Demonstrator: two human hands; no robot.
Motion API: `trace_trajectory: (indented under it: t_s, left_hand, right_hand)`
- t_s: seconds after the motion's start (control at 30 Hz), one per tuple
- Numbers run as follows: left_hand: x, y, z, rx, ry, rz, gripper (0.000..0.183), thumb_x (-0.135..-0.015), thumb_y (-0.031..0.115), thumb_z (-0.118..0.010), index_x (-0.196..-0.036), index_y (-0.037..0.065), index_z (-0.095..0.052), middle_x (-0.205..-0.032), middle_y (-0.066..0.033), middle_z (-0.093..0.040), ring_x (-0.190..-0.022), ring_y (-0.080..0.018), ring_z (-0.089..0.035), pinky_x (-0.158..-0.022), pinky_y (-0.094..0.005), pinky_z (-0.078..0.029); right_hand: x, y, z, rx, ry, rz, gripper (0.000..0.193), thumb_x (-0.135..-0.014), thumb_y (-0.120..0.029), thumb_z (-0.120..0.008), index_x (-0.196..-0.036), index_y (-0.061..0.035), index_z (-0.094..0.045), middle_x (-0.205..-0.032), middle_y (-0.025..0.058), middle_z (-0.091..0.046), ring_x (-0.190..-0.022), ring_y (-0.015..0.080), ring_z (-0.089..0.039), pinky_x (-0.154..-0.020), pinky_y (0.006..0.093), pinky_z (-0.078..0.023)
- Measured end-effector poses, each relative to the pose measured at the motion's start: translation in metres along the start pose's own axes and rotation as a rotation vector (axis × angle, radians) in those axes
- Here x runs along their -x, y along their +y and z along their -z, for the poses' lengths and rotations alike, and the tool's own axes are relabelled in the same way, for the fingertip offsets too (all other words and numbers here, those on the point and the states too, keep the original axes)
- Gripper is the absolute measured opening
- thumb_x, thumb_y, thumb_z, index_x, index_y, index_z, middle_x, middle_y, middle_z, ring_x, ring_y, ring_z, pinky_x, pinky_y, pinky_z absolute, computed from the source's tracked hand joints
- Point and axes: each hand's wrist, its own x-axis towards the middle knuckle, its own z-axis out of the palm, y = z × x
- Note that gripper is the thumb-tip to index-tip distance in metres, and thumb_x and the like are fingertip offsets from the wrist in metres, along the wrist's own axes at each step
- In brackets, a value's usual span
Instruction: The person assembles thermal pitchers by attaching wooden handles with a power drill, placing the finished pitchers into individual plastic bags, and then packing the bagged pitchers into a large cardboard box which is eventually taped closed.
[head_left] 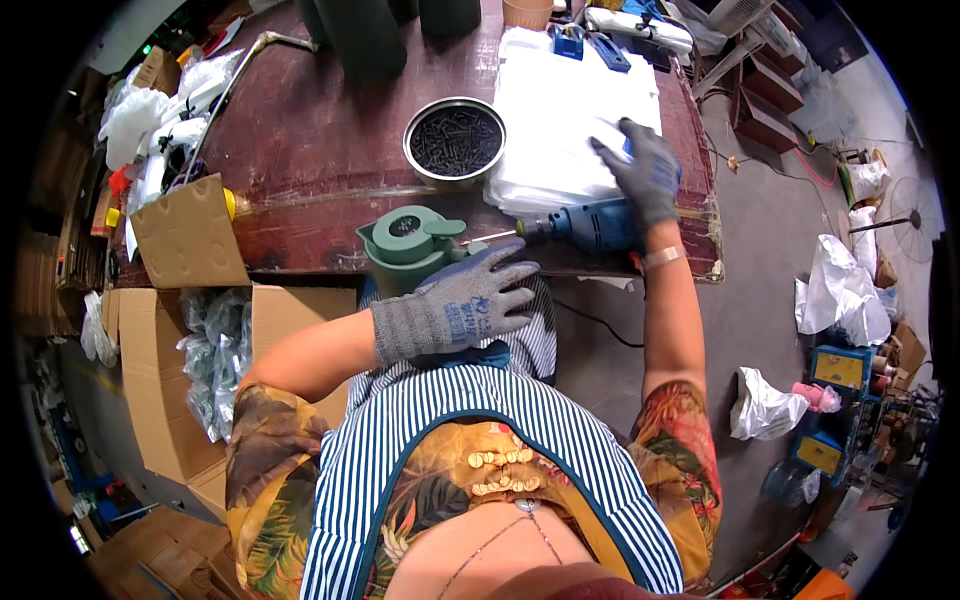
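My left hand (455, 312), in a grey knit glove, lies against the near side of a green lidded jug (400, 248). Its fingers stretch to the right, slightly apart; the palm is hidden. The jug is at the table's near edge, its handle turned right. A blue power drill (600, 226) lies on the table, its long bit pointing left at the jug's handle. Above the drill is my gloved right hand (645, 175), thumb and fingers apart over a stack of white sheets or bags (560, 120). No object shows in its grasp.
A round metal bowl of black screws (455, 140) stands left of the white stack. Dark green cylinders (365, 40) stand at the far side of the table (290, 140). An open carton (160, 370) with plastic-wrapped items is at left. A black cord runs below the table edge.
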Motion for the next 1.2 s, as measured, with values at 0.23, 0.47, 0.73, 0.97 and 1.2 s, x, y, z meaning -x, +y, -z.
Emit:
trace_trajectory:
  t_s: [0.23,0.47,0.73,0.97,1.2]
  left_hand:
    - [-0.005,-0.051,0.106,0.386,0.434,0.209,0.043,-0.085,0.031,-0.069,-0.122,0.009,-0.063,-0.113,-0.0119,-0.065,-0.112,-0.0307,-0.061,-0.095,-0.0423,-0.048]
    - [-0.12,-0.144,0.032,1.541,-0.27,0.62,0.062,-0.093,0.061,-0.055,-0.115,0.004,-0.065,-0.102,-0.0084,-0.069,-0.094,-0.0164,-0.063,-0.088,-0.0321,-0.053]
    - [-0.133,-0.196,-0.007,1.87,0.268,0.976,0.091,-0.083,0.08,-0.048,-0.114,-0.005,-0.057,-0.11,-0.0187,-0.064,-0.096,-0.0285,-0.064,-0.086,-0.0414,-0.055]
    - [-0.128,-0.189,-0.001,1.8,0.058,1.097,0.081,-0.077,0.082,-0.056,-0.093,0.003,-0.063,-0.087,-0.0089,-0.066,-0.074,-0.0203,-0.065,-0.071,-0.0357,-0.058]
    - [-0.126,-0.205,-0.012,1.68,0.516,0.713,0.03,-0.096,0.025,-0.065,-0.115,0.001,-0.066,-0.097,-0.0095,-0.072,-0.085,-0.0177,-0.07,-0.078,-0.0313,-0.06]
  right_hand:
    - [-0.046,0.047,-0.013,-0.687,-0.181,-0.287,0.025,-0.084,-0.017,-0.072,-0.106,-0.0045,-0.074,-0.096,0.0086,-0.075,-0.088,0.0173,-0.071,-0.08,0.0301,-0.054]
    - [0.021,-0.003,0.017,-1.082,0.189,-0.286,0.01,-0.084,0.002,-0.07,-0.094,0.0001,-0.07,-0.086,0.0033,-0.07,-0.077,0.0107,-0.064,-0.071,0.0257,-0.053]
    - [0.031,-0.032,0.029,-0.337,0.225,-0.044,0.037,-0.08,-0.028,-0.078,-0.108,-0.006,-0.067,-0.097,0.0121,-0.069,-0.092,0.0274,-0.066,-0.08,0.0389,-0.051]
    - [0.024,-0.03,-0.013,0.013,-0.095,0.224,0.039,-0.085,-0.023,-0.067,-0.123,-0.0207,-0.062,-0.098,0.0071,-0.067,-0.095,0.0272,-0.064,-0.08,0.0425,-0.05]
    - [0.012,-0.039,0.001,-0.738,0.272,-0.148,0.03,-0.088,-0.026,-0.074,-0.104,-0.0019,-0.066,-0.09,0.011,-0.068,-0.075,0.018,-0.066,-0.066,0.0309,-0.054]
